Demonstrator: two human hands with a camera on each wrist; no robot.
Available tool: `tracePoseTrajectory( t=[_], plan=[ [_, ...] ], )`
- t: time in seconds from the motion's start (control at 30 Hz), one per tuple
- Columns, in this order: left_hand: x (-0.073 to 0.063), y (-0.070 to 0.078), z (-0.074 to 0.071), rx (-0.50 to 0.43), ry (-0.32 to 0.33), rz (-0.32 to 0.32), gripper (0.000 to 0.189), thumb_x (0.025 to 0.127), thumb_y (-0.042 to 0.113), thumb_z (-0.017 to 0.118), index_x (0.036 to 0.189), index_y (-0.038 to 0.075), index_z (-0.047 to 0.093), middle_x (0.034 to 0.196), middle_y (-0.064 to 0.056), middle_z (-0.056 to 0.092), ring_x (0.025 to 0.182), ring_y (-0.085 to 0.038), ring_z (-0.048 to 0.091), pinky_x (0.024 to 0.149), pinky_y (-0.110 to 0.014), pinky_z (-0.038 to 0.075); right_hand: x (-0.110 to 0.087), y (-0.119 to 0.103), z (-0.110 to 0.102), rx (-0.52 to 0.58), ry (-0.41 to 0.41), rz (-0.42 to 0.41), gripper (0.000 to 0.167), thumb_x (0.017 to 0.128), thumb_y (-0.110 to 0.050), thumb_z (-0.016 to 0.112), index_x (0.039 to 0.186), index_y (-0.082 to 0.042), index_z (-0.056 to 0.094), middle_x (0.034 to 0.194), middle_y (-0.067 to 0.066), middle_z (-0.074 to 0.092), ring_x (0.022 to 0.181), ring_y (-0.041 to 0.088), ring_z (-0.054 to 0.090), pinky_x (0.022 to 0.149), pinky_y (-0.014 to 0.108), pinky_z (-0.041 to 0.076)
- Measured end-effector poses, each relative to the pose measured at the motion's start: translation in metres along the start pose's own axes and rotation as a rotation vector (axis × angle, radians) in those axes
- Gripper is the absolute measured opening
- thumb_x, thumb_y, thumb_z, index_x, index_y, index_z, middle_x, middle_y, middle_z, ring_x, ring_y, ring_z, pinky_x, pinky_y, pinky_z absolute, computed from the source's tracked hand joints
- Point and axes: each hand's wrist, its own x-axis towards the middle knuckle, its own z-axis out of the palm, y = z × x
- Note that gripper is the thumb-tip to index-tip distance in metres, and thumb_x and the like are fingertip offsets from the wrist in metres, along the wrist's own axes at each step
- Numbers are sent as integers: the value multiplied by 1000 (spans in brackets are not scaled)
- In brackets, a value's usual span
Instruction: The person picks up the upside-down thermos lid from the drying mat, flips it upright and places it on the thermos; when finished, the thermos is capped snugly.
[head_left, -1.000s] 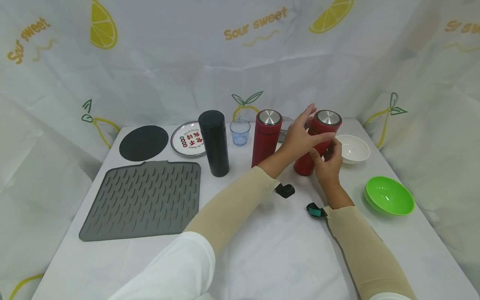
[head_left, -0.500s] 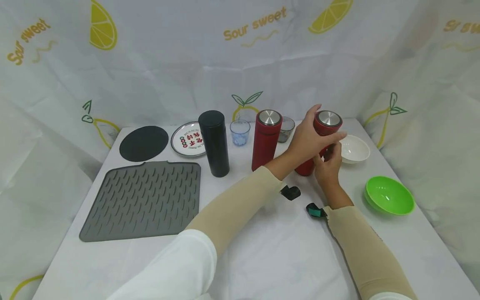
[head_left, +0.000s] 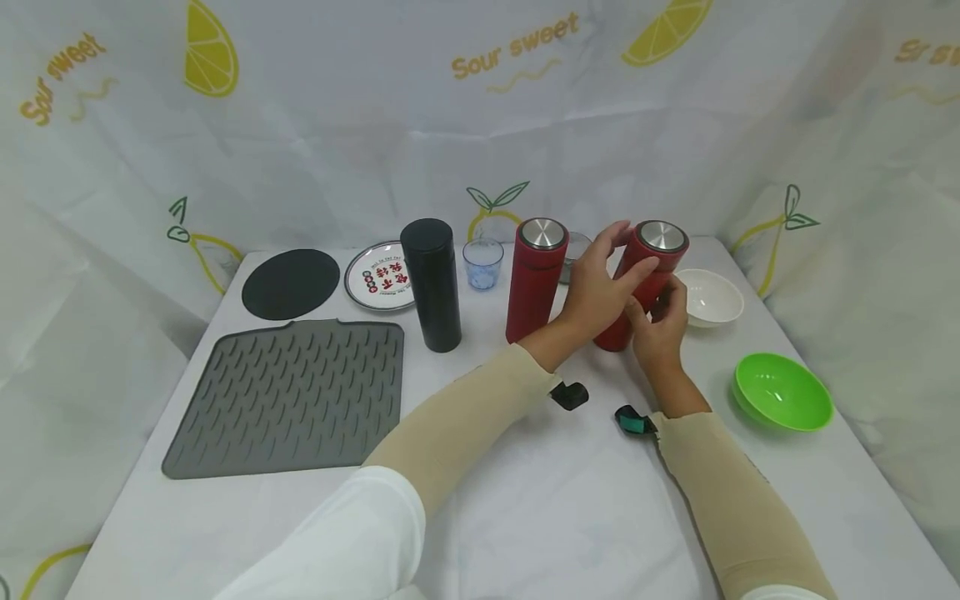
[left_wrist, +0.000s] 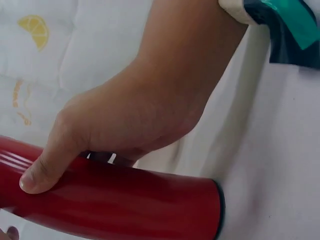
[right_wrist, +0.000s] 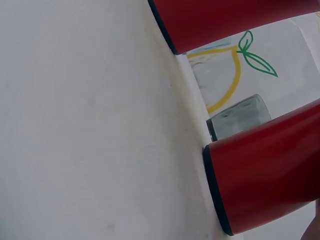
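Note:
A red thermos (head_left: 621, 327) with a silver-topped lid (head_left: 663, 236) stands upright at the right of the table, between both hands. My left hand (head_left: 596, 287) grips its upper part from the left, thumb across the front and fingers mostly hidden behind it. In the left wrist view that thumb lies flat along the red wall. Lower down, my right hand (head_left: 662, 337) holds the thermos from the right, thumb in front. Only a sliver of this hand shows in the right wrist view, at the lower right edge. A second red thermos (head_left: 534, 287) stands just left of my left hand.
A black thermos (head_left: 433, 287) and a blue-tinted glass (head_left: 482, 265) stand further left, near a printed plate (head_left: 378, 279), a black disc (head_left: 290, 285) and a grey ridged mat (head_left: 292, 400). Another glass (right_wrist: 240, 117) is behind the held thermos. White (head_left: 708, 298) and green (head_left: 782, 392) bowls sit right.
My left hand first shifted right around the thermos's upper part, then came back left and slightly lower. The right hand keeps its hold, and the thermos stays in place.

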Motion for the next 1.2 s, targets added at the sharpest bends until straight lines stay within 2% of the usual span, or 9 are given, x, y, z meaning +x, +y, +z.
tracePoseTrajectory(
  t=[0.07, 0.2, 0.27, 0.4, 0.53, 0.73, 0.97, 1.1, 1.2],
  plan=[
    [2, 4, 3, 13, -19, -31, 75, 87, 36, 73, 148, 16, 35, 134, 8, 53, 119, 6, 44, 100, -20, 37, 0, -1, 0, -8, 1, 0, 54, 88, -17, 71, 132, -3, 43, 124, 1, 51, 113, 20, 50, 100, 27, 40],
    [16, 17, 15, 72, -61, -169, 95, 75, 45, 82, 151, 24, 29, 129, 13, 51, 109, 3, 50, 88, -18, 45, 1, -3, 0, -39, -9, 0, 48, 86, 1, 61, 130, -3, 44, 117, -5, 50, 98, 16, 49, 82, 22, 42],
    [22, 20, 20, 98, -66, -212, 98, 73, 48, 83, 151, 28, 28, 127, 14, 51, 107, 2, 51, 84, -18, 46, 1, -3, 0, -44, -12, 0, 49, 85, 6, 60, 130, -3, 44, 117, -6, 50, 98, 16, 49, 84, 22, 43],
    [23, 15, 18, 114, -7, -192, 92, 74, 48, 82, 149, 28, 32, 127, 16, 49, 109, 4, 48, 85, -16, 45, 1, -3, -1, -54, -11, 10, 48, 87, -2, 65, 131, -3, 44, 119, -6, 51, 108, 16, 50, 97, 26, 43],
    [10, 5, 10, 84, 54, -107, 81, 79, 44, 80, 145, 21, 40, 131, 14, 48, 114, 7, 43, 93, -16, 42, -1, -5, -1, -35, 6, 26, 53, 88, -14, 72, 132, -3, 45, 121, -1, 53, 110, 18, 52, 99, 27, 42],
    [0, 1, 5, 46, 37, -34, 69, 87, 37, 74, 144, 12, 43, 133, 8, 53, 121, 7, 41, 103, -19, 34, -1, -2, 0, 17, 2, 14, 52, 87, -5, 69, 132, -2, 44, 124, 3, 52, 116, 20, 50, 104, 30, 38],
    [17, 12, 18, 45, -54, -187, 90, 73, 46, 83, 147, 23, 36, 123, 15, 53, 104, 4, 51, 83, -16, 46, -1, 1, 0, -41, -13, -2, 46, 84, 8, 57, 127, -4, 45, 111, -6, 50, 90, 14, 47, 76, 22, 41],
    [24, 12, 18, 37, -68, -233, 90, 73, 44, 84, 147, 27, 36, 124, 14, 53, 105, 2, 52, 83, -17, 47, -1, -1, -1, -57, -18, 7, 46, 88, 0, 62, 130, -5, 44, 118, -6, 50, 102, 16, 49, 90, 22, 43],
    [20, 7, 14, 25, -28, -200, 85, 75, 42, 83, 145, 25, 39, 126, 14, 52, 107, 3, 50, 85, -18, 47, -1, -2, -1, -34, -14, 19, 50, 90, -13, 69, 132, -5, 44, 123, -2, 51, 111, 18, 49, 98, 27, 42]
  ],
)
